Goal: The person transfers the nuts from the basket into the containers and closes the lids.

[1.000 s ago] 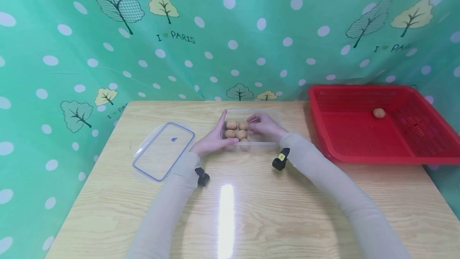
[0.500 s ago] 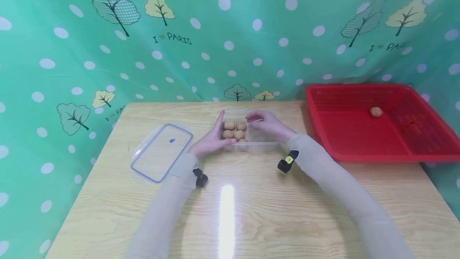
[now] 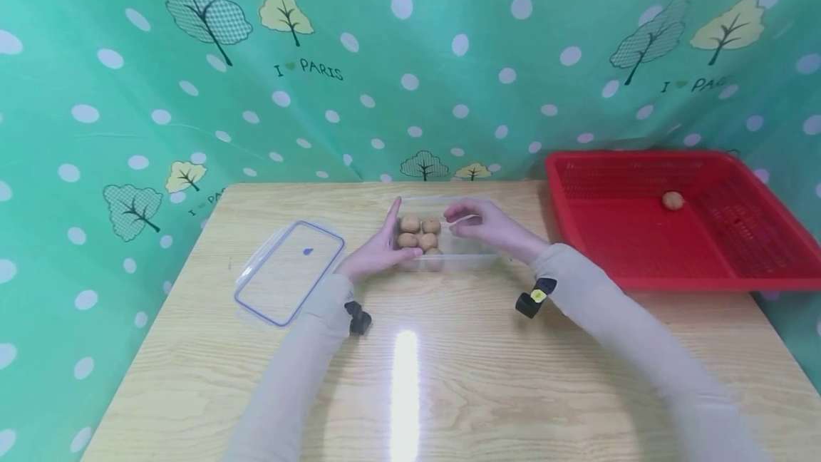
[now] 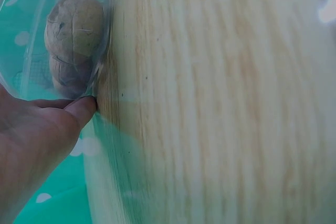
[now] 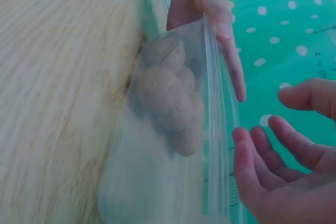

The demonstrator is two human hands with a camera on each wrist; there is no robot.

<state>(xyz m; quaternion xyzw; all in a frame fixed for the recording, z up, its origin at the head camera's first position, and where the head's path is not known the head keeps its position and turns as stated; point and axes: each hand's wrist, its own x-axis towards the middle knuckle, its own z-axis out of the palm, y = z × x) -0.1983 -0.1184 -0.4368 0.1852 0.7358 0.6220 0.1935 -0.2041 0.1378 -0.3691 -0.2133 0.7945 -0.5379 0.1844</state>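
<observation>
A clear plastic container [image 3: 471, 261] stands on the table with several walnuts [image 3: 410, 224] clustered at its left end. My left hand [image 3: 378, 251] rests against that end, its straight index finger along the short wall and its thumb at the near corner; the left wrist view shows the thumb [image 4: 81, 109] touching the corner below the walnuts [image 4: 73, 27]. My right hand [image 3: 490, 225] hovers over the container's right part, fingers loosely bent and holding nothing. In the right wrist view the right hand [image 5: 286, 161] is beside the rim, thumb apart from the fingers.
A clear lid with a blue seal [image 3: 290, 273] lies on the table to the left. On the right sits a large red basket [image 3: 641, 252] with one walnut [image 3: 673, 200] in it. A green dotted curtain [image 3: 359, 127] hangs behind the table.
My right hand has drawn back to the right, away from the walnuts, and its fingers have parted. The left hand stays at the container's left end. The head view has shifted slightly.
</observation>
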